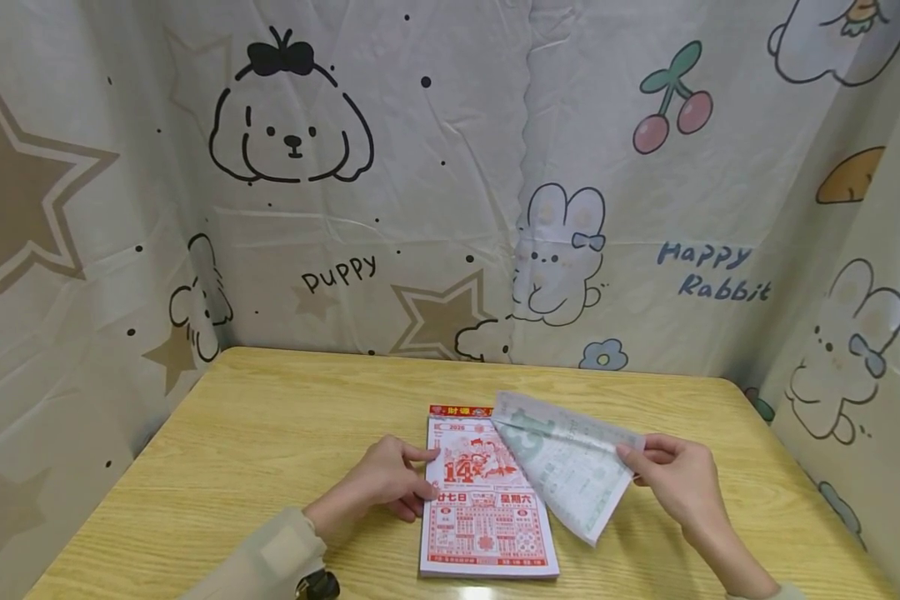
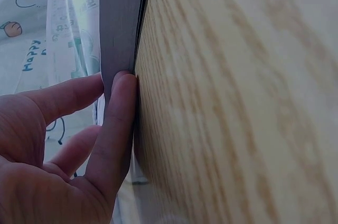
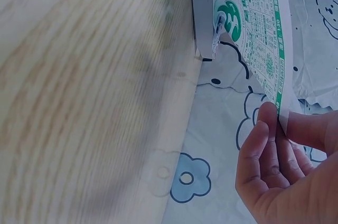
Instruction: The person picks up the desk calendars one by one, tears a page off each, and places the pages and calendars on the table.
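Note:
A thick tear-off calendar [image 1: 487,533] lies on the table, its red-printed page showing the number 14 and a red header strip [image 1: 457,411] along the top. At its left edge my left hand [image 1: 386,475] holds the pad, with fingertips on the page and against the side of the stack [image 2: 119,34]. Out to the right, my right hand [image 1: 671,475] pinches the outer corner of a thin green-printed calendar sheet [image 1: 562,467] between thumb and fingers. That sheet is lifted and slanted, its upper left end overlapping the header. In the right wrist view, the sheet [image 3: 259,28] bends outward from the pad.
The pad rests on a yellow wood-grain table [image 1: 307,400]. A pale fabric curtain [image 1: 420,208] with cartoon puppies, rabbits and stars hangs behind the table and along both sides. A dark band [image 1: 317,585] is on the left wrist.

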A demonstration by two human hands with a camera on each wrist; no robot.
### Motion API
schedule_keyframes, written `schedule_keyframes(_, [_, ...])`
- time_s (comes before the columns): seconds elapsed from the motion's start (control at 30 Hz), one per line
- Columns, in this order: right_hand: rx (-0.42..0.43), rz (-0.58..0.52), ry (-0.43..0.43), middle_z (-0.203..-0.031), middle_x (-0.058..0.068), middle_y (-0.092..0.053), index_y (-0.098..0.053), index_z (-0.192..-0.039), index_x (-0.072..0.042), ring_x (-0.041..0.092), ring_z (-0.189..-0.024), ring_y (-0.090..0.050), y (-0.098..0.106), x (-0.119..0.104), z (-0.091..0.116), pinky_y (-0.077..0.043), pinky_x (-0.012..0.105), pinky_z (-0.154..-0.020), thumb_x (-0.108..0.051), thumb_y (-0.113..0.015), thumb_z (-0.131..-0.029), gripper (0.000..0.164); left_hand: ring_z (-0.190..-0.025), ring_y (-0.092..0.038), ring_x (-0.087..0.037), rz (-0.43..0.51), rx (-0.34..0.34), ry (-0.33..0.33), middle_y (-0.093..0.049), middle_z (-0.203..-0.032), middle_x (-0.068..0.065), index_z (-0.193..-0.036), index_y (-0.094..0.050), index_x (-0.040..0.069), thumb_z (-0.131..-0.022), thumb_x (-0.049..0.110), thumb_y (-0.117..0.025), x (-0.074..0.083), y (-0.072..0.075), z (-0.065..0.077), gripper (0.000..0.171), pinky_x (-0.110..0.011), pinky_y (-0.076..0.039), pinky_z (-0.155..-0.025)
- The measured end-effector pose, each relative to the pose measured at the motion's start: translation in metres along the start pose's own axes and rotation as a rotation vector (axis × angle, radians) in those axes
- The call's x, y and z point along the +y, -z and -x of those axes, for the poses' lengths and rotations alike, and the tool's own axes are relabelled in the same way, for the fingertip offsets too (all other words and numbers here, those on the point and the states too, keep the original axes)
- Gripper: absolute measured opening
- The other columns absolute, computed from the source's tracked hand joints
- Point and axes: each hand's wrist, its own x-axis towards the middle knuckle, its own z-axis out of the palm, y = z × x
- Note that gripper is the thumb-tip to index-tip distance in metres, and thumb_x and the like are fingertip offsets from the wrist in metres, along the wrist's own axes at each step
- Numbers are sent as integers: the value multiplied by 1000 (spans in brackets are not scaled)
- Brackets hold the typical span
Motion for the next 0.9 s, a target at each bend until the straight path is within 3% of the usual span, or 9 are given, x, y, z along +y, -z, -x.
schedule_keyframes(0.43, [12, 13, -16, -93, 16, -76, -62, -126, 18, 21, -73, -72, 2, 3, -3, -66, 31, -65, -12, -77, -98, 44, -53, -68, -18, 7, 1, 0, -71, -72, -13, -140, -68, 4, -82, -1, -87, -1, 0, -1, 61, -36, -65, -52])
schedule_keyframes(0.9, [13, 1, -14, -93, 14, -77, -61, -128, 18, 13, -71, -71, 11, 3, -2, -65, 28, -67, -14, -77, -97, 47, -53, -69, -19, 20, -13, -19, -70, -74, -16, -140, -67, 2, -82, -2, -87, 0, 0, 1, 61, -36, -65, -52])
